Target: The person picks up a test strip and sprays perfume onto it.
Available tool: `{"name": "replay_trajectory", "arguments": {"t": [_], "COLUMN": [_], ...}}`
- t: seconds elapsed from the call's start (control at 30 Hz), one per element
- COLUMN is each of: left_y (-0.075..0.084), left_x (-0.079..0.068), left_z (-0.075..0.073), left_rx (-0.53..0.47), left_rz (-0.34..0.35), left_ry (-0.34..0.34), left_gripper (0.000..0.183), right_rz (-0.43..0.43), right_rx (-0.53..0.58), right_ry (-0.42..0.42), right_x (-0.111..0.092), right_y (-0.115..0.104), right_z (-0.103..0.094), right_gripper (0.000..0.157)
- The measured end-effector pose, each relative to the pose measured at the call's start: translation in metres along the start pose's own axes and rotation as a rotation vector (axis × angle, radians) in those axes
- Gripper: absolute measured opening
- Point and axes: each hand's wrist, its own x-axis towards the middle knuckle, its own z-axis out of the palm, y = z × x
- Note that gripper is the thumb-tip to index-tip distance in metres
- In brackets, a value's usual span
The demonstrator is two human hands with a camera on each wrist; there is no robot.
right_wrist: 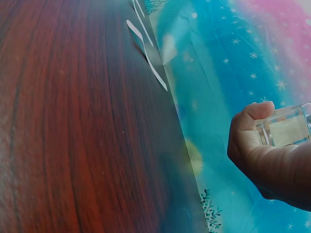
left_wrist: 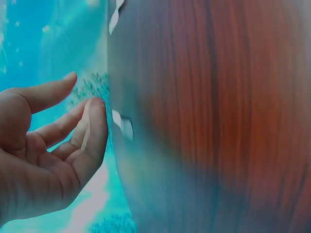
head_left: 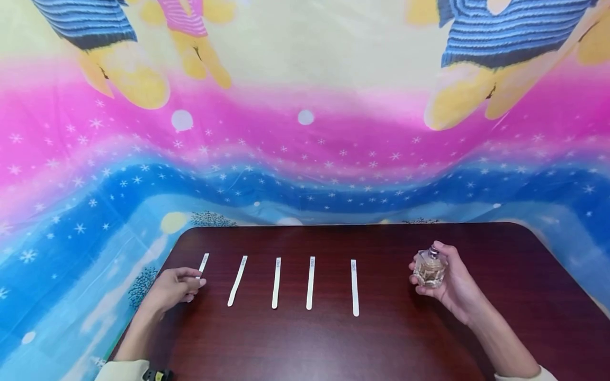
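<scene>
My right hand (head_left: 455, 283) grips a clear glass perfume bottle (head_left: 430, 270) with a silver neck, raised over the right side of the table. The same bottle (right_wrist: 290, 130) shows between thumb and fingers in the right wrist view. On the left, my left hand (head_left: 178, 288) hovers by the leftmost white paper test strip (head_left: 204, 263), covering its lower part in the head view. In the left wrist view the thumb is apart from the loosely bent fingers (left_wrist: 92, 131), with nothing between them; the strip (left_wrist: 125, 126) lies just past the fingertips.
Several more white strips lie in a row across the dark wooden table (head_left: 295, 344), among them one in the middle (head_left: 276, 283) and the rightmost strip (head_left: 355, 288). Small writing marks their far ends. A patterned cloth (head_left: 305, 153) hangs behind the table.
</scene>
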Motion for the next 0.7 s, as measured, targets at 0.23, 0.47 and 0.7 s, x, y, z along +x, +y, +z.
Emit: {"name": "replay_trajectory", "arguments": {"t": [0.23,0.47,0.7], "left_y": [0.012,0.012,0.015], "left_x": [-0.002,-0.007,-0.003], "left_z": [0.026,0.04,0.05], "left_rx": [-0.089,-0.109,-0.091], "left_rz": [0.038,0.015,0.003], "left_ry": [-0.068,-0.114,-0.077], "left_gripper": [0.046,0.045,0.041], "right_rz": [0.012,0.022,0.016], "right_rx": [0.018,-0.014,-0.03], "right_ry": [-0.014,0.013,0.025], "right_x": [0.0,0.0,-0.001], "right_y": [-0.003,0.001,-0.001], "right_z": [0.001,0.005,0.003], "right_gripper": [0.055,0.055,0.056]}}
